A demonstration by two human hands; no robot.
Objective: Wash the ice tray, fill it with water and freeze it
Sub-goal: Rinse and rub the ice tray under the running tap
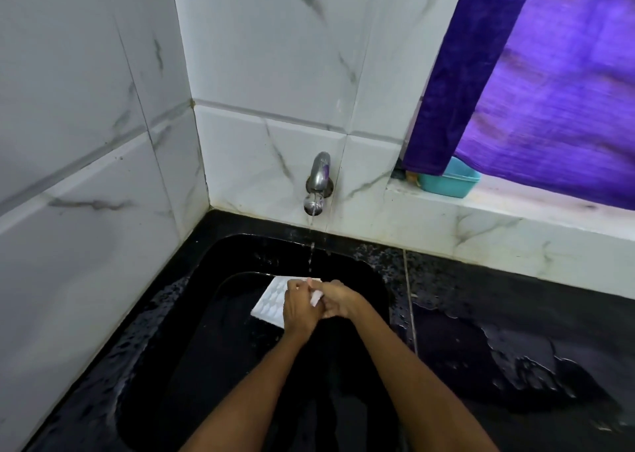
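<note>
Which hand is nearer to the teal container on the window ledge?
The right hand. It is below and left of the teal container; the left hand is beside it, farther left, over the ice tray.

a home kitchen: black sink (213, 331), wall tap (318, 185), marble tiles (261, 56), purple curtain (549, 83).

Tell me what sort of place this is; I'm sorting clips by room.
Probably a home kitchen sink corner: a wall tap running into a black sink, marble-look wall tiles, and an ice tray in both hands.
</note>
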